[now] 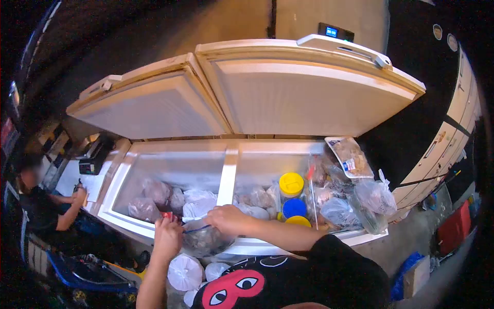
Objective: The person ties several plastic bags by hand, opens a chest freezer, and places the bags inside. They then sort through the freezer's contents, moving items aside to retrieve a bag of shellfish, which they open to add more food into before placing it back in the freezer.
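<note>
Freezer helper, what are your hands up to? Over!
Left hand and right hand: both gripping clear bag. Bag: at freezer's front rim. Freezer lids: up, out of the way.

Between both hands (169,234) (224,219), one bag (205,241); beyond them, two freezer lids (314,98); rightward, two round yellow caps (292,183), one blue cap (295,207).

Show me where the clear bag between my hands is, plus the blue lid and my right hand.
Clear bag (206,243): head view, on the middle of its side.
Blue lid (295,207): head view, on its top.
Right hand (227,221): head view, on the back of it.
</note>
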`<act>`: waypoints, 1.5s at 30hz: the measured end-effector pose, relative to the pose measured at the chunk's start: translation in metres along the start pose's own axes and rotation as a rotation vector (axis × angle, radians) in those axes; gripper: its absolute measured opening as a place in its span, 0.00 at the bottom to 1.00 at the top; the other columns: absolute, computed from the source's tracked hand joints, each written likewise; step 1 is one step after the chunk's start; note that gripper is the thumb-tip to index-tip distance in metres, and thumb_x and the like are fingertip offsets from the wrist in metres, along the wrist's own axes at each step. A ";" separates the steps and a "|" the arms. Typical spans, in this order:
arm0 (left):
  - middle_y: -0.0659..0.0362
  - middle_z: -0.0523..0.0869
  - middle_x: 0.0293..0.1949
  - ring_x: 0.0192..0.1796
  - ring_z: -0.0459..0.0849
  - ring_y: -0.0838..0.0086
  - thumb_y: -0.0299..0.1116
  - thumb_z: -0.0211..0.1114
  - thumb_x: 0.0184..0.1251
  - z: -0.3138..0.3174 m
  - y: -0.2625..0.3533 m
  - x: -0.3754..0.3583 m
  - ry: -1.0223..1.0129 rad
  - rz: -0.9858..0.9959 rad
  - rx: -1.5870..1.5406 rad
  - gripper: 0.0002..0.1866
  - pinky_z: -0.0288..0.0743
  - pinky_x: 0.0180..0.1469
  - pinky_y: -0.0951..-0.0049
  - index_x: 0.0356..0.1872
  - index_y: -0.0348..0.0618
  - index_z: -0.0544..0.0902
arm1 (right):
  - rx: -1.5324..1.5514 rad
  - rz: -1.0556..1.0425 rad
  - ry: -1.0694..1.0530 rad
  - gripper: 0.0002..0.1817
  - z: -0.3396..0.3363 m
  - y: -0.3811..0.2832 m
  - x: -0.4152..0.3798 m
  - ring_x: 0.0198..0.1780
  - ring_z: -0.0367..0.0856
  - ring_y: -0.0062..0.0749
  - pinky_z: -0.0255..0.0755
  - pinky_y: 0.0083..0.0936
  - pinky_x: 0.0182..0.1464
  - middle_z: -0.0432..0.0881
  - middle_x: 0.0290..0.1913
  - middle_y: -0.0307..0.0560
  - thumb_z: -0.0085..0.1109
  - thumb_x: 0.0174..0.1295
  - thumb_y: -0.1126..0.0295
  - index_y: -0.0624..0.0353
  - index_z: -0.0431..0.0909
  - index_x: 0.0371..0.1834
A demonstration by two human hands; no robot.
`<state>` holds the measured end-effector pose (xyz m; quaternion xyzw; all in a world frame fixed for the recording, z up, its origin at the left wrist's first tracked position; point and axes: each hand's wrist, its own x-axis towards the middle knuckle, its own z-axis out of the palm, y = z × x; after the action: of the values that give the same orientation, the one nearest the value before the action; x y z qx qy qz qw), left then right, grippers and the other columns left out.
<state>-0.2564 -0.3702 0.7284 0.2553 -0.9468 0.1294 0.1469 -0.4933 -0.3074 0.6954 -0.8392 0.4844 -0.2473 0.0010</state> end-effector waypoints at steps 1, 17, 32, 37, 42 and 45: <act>0.60 0.83 0.31 0.42 0.77 0.64 0.33 0.63 0.45 -0.001 -0.002 -0.003 -0.023 0.028 0.008 0.05 0.64 0.47 0.60 0.25 0.49 0.85 | 0.000 -0.007 -0.022 0.09 0.002 0.000 0.001 0.40 0.80 0.44 0.76 0.41 0.36 0.80 0.31 0.47 0.59 0.46 0.68 0.53 0.81 0.32; 0.55 0.80 0.28 0.41 0.79 0.61 0.29 0.59 0.51 -0.005 -0.022 -0.031 -0.050 0.055 -0.048 0.04 0.65 0.50 0.58 0.26 0.44 0.81 | -0.088 0.121 0.073 0.10 0.010 -0.026 -0.002 0.39 0.81 0.37 0.74 0.37 0.36 0.79 0.31 0.39 0.56 0.49 0.67 0.47 0.80 0.35; 0.57 0.80 0.25 0.33 0.81 0.62 0.30 0.57 0.51 -0.009 0.002 -0.045 -0.183 -0.083 0.028 0.07 0.69 0.43 0.62 0.27 0.48 0.84 | -0.133 -0.056 0.079 0.14 0.014 -0.003 -0.021 0.39 0.80 0.31 0.72 0.30 0.36 0.79 0.35 0.36 0.57 0.51 0.64 0.47 0.78 0.43; 0.54 0.80 0.22 0.30 0.80 0.60 0.27 0.57 0.48 -0.014 0.014 -0.043 -0.162 -0.163 -0.043 0.06 0.69 0.44 0.62 0.22 0.45 0.83 | -0.007 -0.137 0.145 0.14 0.022 0.015 -0.027 0.35 0.80 0.31 0.71 0.33 0.33 0.79 0.34 0.37 0.56 0.51 0.65 0.47 0.79 0.43; 0.54 0.81 0.33 0.40 0.80 0.61 0.41 0.67 0.49 -0.036 0.066 -0.015 -0.158 -0.348 0.147 0.14 0.67 0.47 0.57 0.38 0.49 0.83 | 0.114 -0.350 0.275 0.10 0.027 0.033 -0.018 0.29 0.80 0.33 0.72 0.34 0.26 0.79 0.29 0.39 0.54 0.51 0.66 0.48 0.79 0.37; 0.58 0.81 0.33 0.43 0.80 0.65 0.49 0.71 0.43 -0.016 0.083 -0.006 -0.183 -0.427 0.121 0.22 0.70 0.45 0.63 0.38 0.50 0.82 | 0.151 -0.393 0.116 0.06 0.030 0.036 -0.005 0.30 0.82 0.40 0.75 0.37 0.29 0.82 0.31 0.45 0.55 0.50 0.67 0.50 0.79 0.30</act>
<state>-0.2909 -0.2931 0.7270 0.4688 -0.8712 0.1283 0.0689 -0.5120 -0.3293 0.6585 -0.8993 0.2909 -0.3263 -0.0122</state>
